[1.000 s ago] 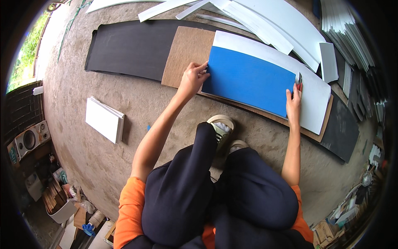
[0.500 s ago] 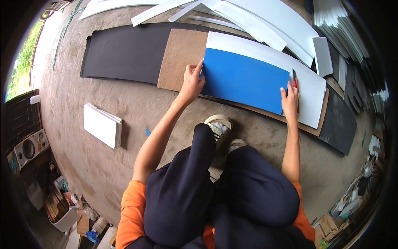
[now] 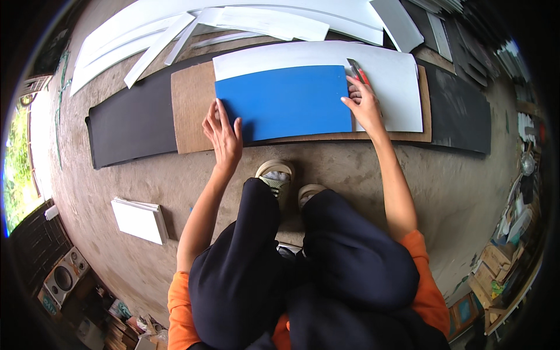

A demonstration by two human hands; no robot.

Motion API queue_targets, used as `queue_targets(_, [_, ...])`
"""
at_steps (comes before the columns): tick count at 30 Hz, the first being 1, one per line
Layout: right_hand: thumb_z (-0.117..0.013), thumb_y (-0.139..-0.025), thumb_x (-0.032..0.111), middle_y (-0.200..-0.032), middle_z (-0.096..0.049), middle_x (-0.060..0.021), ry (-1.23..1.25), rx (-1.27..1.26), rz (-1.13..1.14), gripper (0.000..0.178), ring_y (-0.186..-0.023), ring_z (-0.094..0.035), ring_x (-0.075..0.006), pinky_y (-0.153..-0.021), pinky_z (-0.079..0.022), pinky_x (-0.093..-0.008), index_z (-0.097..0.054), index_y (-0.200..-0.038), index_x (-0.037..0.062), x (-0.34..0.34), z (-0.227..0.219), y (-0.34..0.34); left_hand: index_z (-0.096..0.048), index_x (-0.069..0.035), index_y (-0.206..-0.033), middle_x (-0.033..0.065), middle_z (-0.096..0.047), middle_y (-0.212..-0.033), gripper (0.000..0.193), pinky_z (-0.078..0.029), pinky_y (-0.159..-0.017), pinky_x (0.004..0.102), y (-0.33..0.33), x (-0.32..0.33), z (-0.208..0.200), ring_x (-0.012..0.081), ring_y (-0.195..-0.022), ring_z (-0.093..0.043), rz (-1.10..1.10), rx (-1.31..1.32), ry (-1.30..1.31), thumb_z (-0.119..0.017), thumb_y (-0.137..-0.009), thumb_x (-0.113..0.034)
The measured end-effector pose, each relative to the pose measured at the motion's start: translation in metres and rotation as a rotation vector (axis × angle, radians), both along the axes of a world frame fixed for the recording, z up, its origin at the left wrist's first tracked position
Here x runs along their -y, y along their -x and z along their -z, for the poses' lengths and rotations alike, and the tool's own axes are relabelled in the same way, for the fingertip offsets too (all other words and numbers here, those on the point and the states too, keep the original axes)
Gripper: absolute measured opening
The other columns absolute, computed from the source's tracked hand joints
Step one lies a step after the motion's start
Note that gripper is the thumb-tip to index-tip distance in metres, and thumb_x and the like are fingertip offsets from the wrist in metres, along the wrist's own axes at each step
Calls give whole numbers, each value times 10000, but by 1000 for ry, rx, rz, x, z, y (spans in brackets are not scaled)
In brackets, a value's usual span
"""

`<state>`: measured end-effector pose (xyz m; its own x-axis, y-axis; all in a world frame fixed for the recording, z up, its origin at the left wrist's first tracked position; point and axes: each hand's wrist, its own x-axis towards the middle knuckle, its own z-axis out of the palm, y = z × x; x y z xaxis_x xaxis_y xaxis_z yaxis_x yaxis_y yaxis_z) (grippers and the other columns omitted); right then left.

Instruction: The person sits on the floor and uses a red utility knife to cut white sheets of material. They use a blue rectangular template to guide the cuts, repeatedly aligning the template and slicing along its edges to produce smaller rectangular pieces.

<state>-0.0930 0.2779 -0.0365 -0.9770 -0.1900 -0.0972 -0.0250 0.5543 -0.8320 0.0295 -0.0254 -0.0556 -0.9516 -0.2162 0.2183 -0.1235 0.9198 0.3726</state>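
A blue rectangular sheet (image 3: 283, 102) lies on a longer white sheet (image 3: 394, 93), which rests on a brown board (image 3: 195, 108). Fingers spread, my left hand (image 3: 224, 137) is at the blue sheet's lower left corner, index fingertip at its left edge and thumb over its lower edge. My right hand (image 3: 364, 105) is at the right edge, thumb and fingertips against the blue sheet. A utility knife (image 3: 363, 76) with a red and black handle sits in that hand, blade pointing away from me; part of its handle is hidden by the fingers.
Under the brown board runs a long dark sheet (image 3: 134, 128). White strips (image 3: 262, 22) and offcuts lie beyond it. A stack of white panels (image 3: 139, 220) stands on the concrete floor (image 3: 116, 256) at left. My shoes (image 3: 274, 175) are close to the boards; clutter lines both sides.
My view has turned, so the boards appear further left. My left hand has moved down the blue sheet's left edge, its fingers now spread. The right hand stays at the right edge with the knife.
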Motion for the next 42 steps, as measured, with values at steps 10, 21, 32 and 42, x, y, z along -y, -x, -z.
queue_targets(10, [-675, -706, 8, -915, -564, -74, -59, 51, -31, 524, -761, -568, -129, -688, -505, -249, -491, -1194, 60, 2, -7, 4, -117, 20, -1368, 208, -80, -1434, 1032, -17, -1073, 489, 42, -58, -35, 300, -1342, -31, 601, 289, 303, -485, -710, -685])
queue_targets(21, [-670, -692, -35, -996, -495, -89, 43, 15, -111, 618, -843, -549, -160, -763, -500, -276, -419, -1246, 76, -6, -7, -5, -201, 58, -1333, 220, -170, -1405, 913, -108, -1075, 461, 63, -142, -34, 309, -1331, -123, 660, 141, 146, -560, -711, -505])
queue_targets(32, [-649, -699, -44, -981, -497, -96, 61, 27, -130, 675, -868, -531, -170, -752, -482, -282, -365, -1297, 91, 0, -3, -2, -209, 95, -1305, 250, -292, -1308, 874, -220, -1008, 484, 25, -7, -8, 364, -1226, -277, -211, -39, 66, -581, -770, -488])
queue_targets(42, [-634, -698, -65, -984, -507, -113, 23, 11, -37, 757, -874, -535, -181, -760, -479, -289, -289, -1343, 130, 7, -9, -13, -247, -16, -1354, 90, -545, -1156, 848, -380, -873, 346, 16, 5, -6, 249, -936, -427, -256, -143, -453, -726, -687, -227])
